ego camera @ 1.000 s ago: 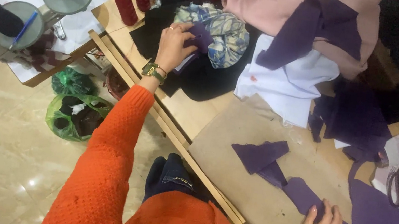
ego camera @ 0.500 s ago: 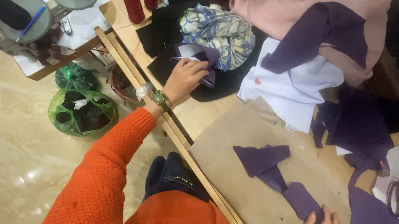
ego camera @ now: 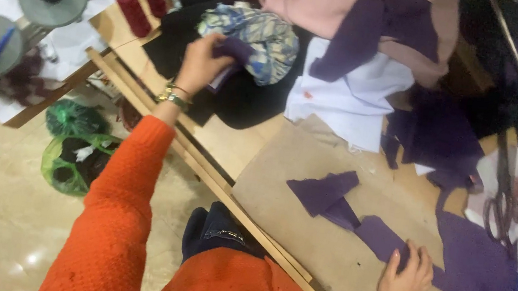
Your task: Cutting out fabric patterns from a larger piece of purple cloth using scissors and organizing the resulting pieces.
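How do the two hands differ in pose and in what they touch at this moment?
The left hand reaches far out, fingers closed on a small purple scrap beside the patterned cloth. The right hand stays near the body, pressed flat on a purple piece on the brown paper. Both touch purple fabric.

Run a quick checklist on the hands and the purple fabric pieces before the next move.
1. Left hand has hold of a piece: ok, its fingers are closed on a small purple scrap beside the patterned cloth.
2. Right hand steadies the work: ok, it rests flat on a purple piece lying on the brown paper.
3. Cut pieces lie flat: ok, the other purple piece lies flat on the paper.
4. Scissors within reach: cannot tell, a dark shape at the right edge is too blurred.
5. Table edge free: not ok, wooden strips lie along it.
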